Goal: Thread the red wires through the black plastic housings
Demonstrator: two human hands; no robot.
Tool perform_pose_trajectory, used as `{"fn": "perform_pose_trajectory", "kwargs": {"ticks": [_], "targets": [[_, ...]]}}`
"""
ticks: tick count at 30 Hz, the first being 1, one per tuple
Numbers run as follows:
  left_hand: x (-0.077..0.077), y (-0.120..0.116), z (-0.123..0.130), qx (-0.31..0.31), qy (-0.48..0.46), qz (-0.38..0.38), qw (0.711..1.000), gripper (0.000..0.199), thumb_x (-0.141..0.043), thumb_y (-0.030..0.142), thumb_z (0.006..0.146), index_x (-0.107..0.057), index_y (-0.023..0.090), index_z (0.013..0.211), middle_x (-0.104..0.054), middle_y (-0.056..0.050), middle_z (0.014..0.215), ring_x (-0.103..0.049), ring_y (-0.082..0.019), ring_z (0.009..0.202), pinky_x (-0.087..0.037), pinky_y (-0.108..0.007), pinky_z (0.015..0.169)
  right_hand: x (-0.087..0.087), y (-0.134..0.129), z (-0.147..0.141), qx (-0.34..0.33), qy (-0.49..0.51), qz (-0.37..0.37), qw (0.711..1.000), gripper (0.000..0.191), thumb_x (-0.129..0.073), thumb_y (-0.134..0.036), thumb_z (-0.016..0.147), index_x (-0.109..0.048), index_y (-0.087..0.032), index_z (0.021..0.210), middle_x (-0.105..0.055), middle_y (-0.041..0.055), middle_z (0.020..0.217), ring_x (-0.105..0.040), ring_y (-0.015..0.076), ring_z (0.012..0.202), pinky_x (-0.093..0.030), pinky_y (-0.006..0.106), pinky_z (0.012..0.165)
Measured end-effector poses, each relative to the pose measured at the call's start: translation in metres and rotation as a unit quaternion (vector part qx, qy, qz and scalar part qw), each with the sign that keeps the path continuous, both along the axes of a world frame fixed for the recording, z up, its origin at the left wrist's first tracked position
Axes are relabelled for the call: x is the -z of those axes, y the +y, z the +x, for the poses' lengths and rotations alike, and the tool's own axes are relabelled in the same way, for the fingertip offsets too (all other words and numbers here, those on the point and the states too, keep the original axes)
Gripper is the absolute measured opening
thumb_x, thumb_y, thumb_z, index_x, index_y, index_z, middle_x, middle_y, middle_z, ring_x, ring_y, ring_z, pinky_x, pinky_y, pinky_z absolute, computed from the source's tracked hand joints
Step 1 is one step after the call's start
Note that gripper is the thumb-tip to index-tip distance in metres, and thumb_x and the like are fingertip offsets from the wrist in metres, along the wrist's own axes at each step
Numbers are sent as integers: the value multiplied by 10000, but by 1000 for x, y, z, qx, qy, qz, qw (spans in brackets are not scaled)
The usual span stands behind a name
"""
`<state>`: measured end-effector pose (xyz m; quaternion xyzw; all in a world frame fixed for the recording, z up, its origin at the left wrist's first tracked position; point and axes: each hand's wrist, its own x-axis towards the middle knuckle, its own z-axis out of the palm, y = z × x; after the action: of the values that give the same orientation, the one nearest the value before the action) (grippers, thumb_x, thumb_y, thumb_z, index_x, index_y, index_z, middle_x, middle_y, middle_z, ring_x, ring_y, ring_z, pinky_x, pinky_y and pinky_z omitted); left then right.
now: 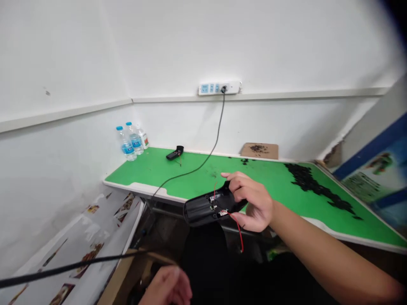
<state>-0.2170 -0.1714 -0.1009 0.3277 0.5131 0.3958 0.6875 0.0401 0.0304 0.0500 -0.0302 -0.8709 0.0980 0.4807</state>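
My right hand is closed round one end of a black plastic housing, held in front of the table's near edge. The housing's hollow inner side faces me, showing small circuit parts and connectors near its middle. A red wire hangs from it below my fingers, and a thinner one sticks up at the top. Low in the view, my left hand is over a cardboard box, apart from the housing. Its fingers look curled but are blurred and partly cut off. A similar black housing lies at the table's back.
On the green table, small black parts spread along the right; more lie on a cardboard piece. Water bottles stand back left. A black cable runs from the wall power strip. The cardboard box sits below.
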Motion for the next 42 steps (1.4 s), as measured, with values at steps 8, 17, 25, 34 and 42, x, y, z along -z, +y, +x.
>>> {"fn": "perform_pose_trajectory", "kwargs": {"ticks": [8, 17, 25, 34, 42], "targets": [[-98, 57, 101, 160, -326, 28, 931, 685, -398, 652, 860, -572, 84, 1201, -684, -231, 1028, -707, -272, 809, -579, -304, 570, 21, -49, 59, -80, -31, 6, 996, 206, -644, -273, 719, -509, -214, 863, -517, 45, 801, -551, 202, 812, -451, 530, 970], [-113, 72, 131, 128, -100, 107, 981, 582, -681, 236, 764, -465, 182, 1301, -654, -131, 1019, -680, -216, 739, -580, -322, 569, 28, -64, 93, -2, 16, -175, 984, 260, -569, -363, 864, -577, -215, 1077, -591, 119, 1099, -567, 266, 1083, -446, 501, 968], [-92, 83, 133, 26, 212, 345, 914, 550, -629, 154, 772, -538, 229, 1309, -528, -98, 1345, -484, -288, 1249, -411, -463, 1061, 10, -51, 45, 173, -184, -164, 954, 233, -646, -380, 846, -725, -174, 921, -605, 144, 1124, -592, 261, 1072, -473, 444, 936], [-92, 80, 129, -18, 46, 170, 984, 653, -693, 265, 740, -446, 248, 1344, -605, -91, 1067, -651, -188, 753, -542, -303, 587, 29, -58, 29, 191, 51, -160, 967, 161, -597, -197, 846, -693, -170, 719, -607, 129, 1114, -603, 234, 1046, -505, 418, 904], [-93, 79, 148, -37, -71, 167, 983, 642, -691, 306, 776, -392, 282, 1343, -605, -88, 1156, -696, -204, 770, -579, -332, 641, 46, -60, 22, 310, 196, -32, 930, 87, -622, -161, 805, -699, -182, 771, -519, 152, 1231, -551, 287, 1108, -481, 493, 931]]}}
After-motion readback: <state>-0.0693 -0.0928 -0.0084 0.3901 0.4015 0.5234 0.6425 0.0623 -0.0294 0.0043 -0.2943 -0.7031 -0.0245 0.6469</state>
